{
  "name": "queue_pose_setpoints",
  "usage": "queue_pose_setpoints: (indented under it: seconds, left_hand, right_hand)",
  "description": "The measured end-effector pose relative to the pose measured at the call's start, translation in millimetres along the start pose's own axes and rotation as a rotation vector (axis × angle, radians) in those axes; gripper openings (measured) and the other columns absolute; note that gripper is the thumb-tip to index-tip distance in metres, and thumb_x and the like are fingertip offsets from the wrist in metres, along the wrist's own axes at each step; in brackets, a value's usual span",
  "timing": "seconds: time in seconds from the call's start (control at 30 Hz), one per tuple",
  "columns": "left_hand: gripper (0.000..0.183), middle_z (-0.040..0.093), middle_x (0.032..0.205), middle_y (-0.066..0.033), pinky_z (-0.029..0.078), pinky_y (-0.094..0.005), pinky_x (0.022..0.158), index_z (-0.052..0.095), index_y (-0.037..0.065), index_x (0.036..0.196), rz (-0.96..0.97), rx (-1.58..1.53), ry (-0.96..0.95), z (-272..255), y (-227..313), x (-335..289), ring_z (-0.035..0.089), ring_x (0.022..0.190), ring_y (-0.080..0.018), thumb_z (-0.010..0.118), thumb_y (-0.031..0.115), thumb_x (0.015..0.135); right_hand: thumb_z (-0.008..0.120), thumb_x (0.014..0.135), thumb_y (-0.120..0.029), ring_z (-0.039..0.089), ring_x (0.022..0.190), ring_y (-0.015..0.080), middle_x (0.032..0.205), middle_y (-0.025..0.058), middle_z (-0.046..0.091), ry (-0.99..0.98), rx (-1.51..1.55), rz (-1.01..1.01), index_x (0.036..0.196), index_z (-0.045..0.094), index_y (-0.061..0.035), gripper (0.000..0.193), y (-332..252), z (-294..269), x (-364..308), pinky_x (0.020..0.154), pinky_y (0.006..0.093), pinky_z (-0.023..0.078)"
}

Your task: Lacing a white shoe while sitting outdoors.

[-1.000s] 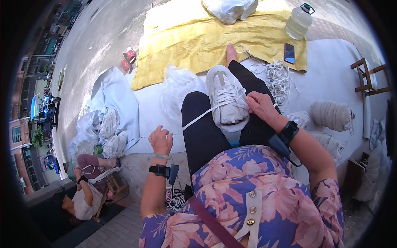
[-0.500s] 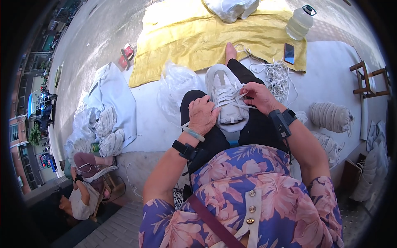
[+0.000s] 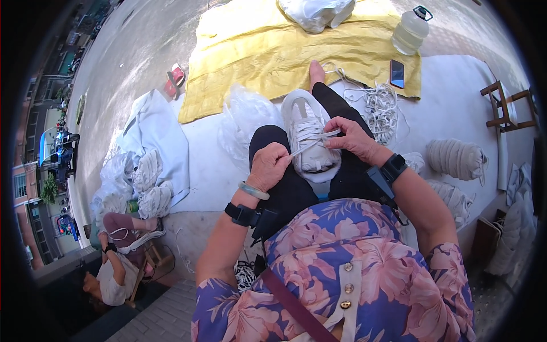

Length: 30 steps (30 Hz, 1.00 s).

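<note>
A white lace-up sneaker (image 3: 314,159) rests between my thighs, its toe pointing away from me. White shoelace (image 3: 308,146) crosses its tongue, and one strand stretches tight across the shoe. My left hand (image 3: 270,166) is closed on the left end of that strand, just left of the shoe and over my left thigh. At the right side of the shoe, my right hand (image 3: 354,140) pinches shoelace between thumb and fingers, close to the eyelets. What lies inside each grip is partly hidden by the fingers.
Tangled white laces (image 3: 382,108) lie beyond my right knee, near a phone (image 3: 397,74) and a water jug (image 3: 411,31) by the yellow sheet (image 3: 245,62). Bundled white shoe pieces (image 3: 456,160) sit at right, beside a wooden stool (image 3: 501,108). Another person (image 3: 117,276) sits at lower left.
My left hand has moved down and left, off the shoe, drawing the strand taut. The fingers of my right hand have shifted slightly over the laces.
</note>
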<state>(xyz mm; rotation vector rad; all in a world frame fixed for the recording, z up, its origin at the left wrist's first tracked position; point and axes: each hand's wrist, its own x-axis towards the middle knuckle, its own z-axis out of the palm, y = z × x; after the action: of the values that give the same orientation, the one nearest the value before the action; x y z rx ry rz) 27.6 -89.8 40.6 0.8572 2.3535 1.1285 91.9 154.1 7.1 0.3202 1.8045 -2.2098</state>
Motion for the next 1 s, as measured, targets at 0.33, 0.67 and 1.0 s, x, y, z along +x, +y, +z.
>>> queue_pose_setpoints:
  seconds: [0.33, 0.67, 1.0]
  left_hand:
    - [0.016, 0.059, 0.068, -0.0004, 0.046, -0.0227, 0.066, 0.059, 0.003, 0.072, -0.435, -0.444, -0.196, -78.7, -44.3, -87.2, 0.055, 0.066, -0.0081, 0.057, 0.012, 0.084]
    - [0.017, 0.058, 0.066, -0.0018, 0.044, -0.019, 0.055, 0.058, 0.004, 0.075, -0.43, -0.608, -0.195, -78.6, 4.0, -68.0, 0.053, 0.059, -0.0059, 0.059, 0.018, 0.084]
    - [0.016, 0.055, 0.066, 0.002, 0.033, -0.012, 0.048, 0.055, 0.005, 0.095, -0.396, -0.573, 0.033, -89.7, -0.7, -62.6, 0.051, 0.058, -0.0011, 0.059, 0.016, 0.084]
  right_hand:
    - [0.074, 0.063, -0.007, 0.049, 0.084, 0.0129, 0.088, 0.0026, 0.054, 0.036, -0.172, -0.08, 0.096, 0.058, -0.0038, 0.037, 11.0, -1.9, 1.2, 0.077, 0.0247, 0.04]
    - [0.056, 0.084, -0.016, 0.054, 0.068, 0.0139, 0.075, 0.0044, 0.057, 0.008, -0.596, -0.07, 0.093, 0.056, -0.003, 0.016, 5.1, -14.6, -4.1, 0.063, 0.0285, 0.044]
    - [0.053, 0.084, -0.024, 0.056, 0.065, 0.0324, 0.068, 0.0133, 0.058, 0.108, -1.046, -0.225, 0.078, 0.059, -0.0069, 0.019, -5.3, -17.1, -22.2, 0.057, 0.0392, 0.043]
